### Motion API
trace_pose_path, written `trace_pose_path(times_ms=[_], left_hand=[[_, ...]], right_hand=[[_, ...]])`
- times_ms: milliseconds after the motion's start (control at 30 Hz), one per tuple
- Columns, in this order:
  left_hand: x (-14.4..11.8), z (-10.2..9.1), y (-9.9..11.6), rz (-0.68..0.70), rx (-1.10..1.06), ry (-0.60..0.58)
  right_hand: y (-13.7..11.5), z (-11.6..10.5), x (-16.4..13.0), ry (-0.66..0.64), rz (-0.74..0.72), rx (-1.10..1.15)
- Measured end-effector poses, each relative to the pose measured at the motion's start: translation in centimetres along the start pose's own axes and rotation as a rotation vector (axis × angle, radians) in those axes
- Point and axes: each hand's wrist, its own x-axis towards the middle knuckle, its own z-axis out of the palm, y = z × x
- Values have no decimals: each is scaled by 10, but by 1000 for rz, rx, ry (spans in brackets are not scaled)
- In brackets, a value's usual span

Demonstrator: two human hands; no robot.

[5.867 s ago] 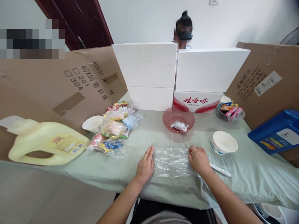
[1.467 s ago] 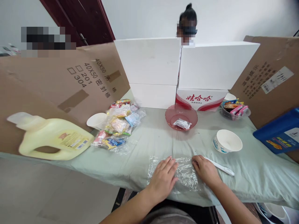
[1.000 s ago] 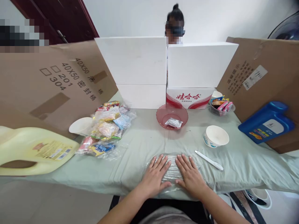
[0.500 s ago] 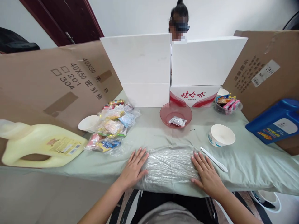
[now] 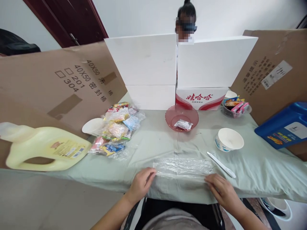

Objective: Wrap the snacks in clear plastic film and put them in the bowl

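A crinkled piece of clear plastic film (image 5: 183, 165) lies at the front of the cloth-covered table, its near edge folded up into a straight strip. My left hand (image 5: 142, 182) pinches the left end of that near edge between thumb and fingers. At the opposite end, my right hand (image 5: 222, 189) grips the right corner with its fingers pressed together. A slim white tool (image 5: 222, 165), like a small utility knife, lies just beyond my right hand. The white paper bowl (image 5: 229, 140) stands farther back on the right.
A pink dish (image 5: 170, 123) holds a small packet (image 5: 183, 124). Wrapped snacks (image 5: 117, 127) and a yellow jug (image 5: 45, 148) are on the left. A blue bottle (image 5: 283, 126) and a snack tub (image 5: 236, 108) stand right. White boxes (image 5: 141, 60) rise behind; a person's head shows above.
Both hands went from lying flat beside the film to pinching its near corners. The near part of the film has been folded away from me, so it covers a narrower strip.
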Motion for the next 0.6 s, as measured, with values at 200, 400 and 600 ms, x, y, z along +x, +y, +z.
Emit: trace_pose_path(times_ms=[200,400,600], left_hand=[[32,22,-1,-227,187,79],[37,40,-4,-187,427,147],[37,46,-3,-188,562,172]], right_hand=[[6,19,28,122,247,-98],[7,31,42,8,322,-369],[5,37,44,-14,408,-464]])
